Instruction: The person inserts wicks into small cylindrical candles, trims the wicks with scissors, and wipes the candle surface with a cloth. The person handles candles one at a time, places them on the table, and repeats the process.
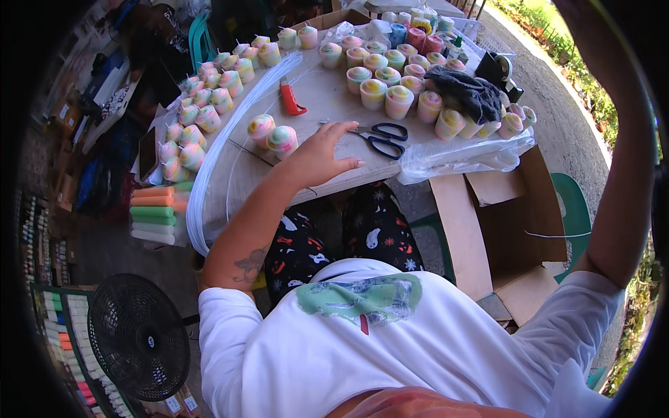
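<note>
My left hand point(322, 157) lies palm down at the table's near edge, thumb apart from the stretched fingers, holding nothing visible. Right beside its fingertips are black-handled scissors point(387, 139). Two pastel swirl-topped candles point(282, 141) stand just left of the hand. Further back lies a red utility knife point(290, 99). A long bundle of white wick strands point(221, 164) curves along the table's left side. My right arm point(622, 174) is raised at the right, and its hand goes beyond the top edge, so its fingers are hidden.
Many swirled candles point(373, 93) cover the back right, a dark cloth point(465, 93) among them. Wicked candles point(221, 99) line the left. Coloured sticks point(152, 211) are stacked at the left edge. An open cardboard box point(460, 237) stands right of my legs; a black fan point(139, 338) is lower left.
</note>
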### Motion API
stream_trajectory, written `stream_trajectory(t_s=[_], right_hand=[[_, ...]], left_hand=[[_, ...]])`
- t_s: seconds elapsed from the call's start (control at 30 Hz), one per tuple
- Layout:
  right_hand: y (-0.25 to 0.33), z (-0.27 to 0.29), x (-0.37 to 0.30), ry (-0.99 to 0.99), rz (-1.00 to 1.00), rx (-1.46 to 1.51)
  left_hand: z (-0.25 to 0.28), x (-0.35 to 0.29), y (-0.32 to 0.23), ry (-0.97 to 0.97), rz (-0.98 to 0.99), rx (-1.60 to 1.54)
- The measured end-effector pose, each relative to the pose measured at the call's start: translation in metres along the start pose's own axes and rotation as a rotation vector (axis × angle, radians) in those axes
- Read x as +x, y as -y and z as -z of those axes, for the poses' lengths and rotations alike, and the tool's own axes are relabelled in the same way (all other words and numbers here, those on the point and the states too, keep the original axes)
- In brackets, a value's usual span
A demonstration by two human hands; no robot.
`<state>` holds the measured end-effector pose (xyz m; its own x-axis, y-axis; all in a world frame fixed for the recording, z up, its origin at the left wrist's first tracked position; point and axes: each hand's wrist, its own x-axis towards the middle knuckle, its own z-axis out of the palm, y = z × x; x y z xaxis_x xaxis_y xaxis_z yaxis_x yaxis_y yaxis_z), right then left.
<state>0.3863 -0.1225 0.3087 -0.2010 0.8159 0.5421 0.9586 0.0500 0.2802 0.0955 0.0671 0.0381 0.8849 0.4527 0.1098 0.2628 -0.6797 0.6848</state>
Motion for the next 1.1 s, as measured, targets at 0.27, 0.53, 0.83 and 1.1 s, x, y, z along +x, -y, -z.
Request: stream_trajectory(t_s=[0.27,0.53,0.83,1.1], right_hand=[[0.17,-0.211,-0.098,0.105,-0.575,1.322],[0.204,-0.237,-0.113,-0.175,-0.675,1.219],[0.214,-0.191,-0.101,-0.317,-0.418,0.96],[0.245,-0.175,-0.085,-0.274,-0.212,0.878]], left_hand=[[-0.047,0.146,0.043,-0.176,0.206,0.031],[-0.064,0.146,0.064,-0.578,-0.048,0.043],[-0.022,-0.026,-0.004,-0.319,0.075,-1.406],[-0.033,-0.085,0.001,-0.292,0.141,-1.665]])
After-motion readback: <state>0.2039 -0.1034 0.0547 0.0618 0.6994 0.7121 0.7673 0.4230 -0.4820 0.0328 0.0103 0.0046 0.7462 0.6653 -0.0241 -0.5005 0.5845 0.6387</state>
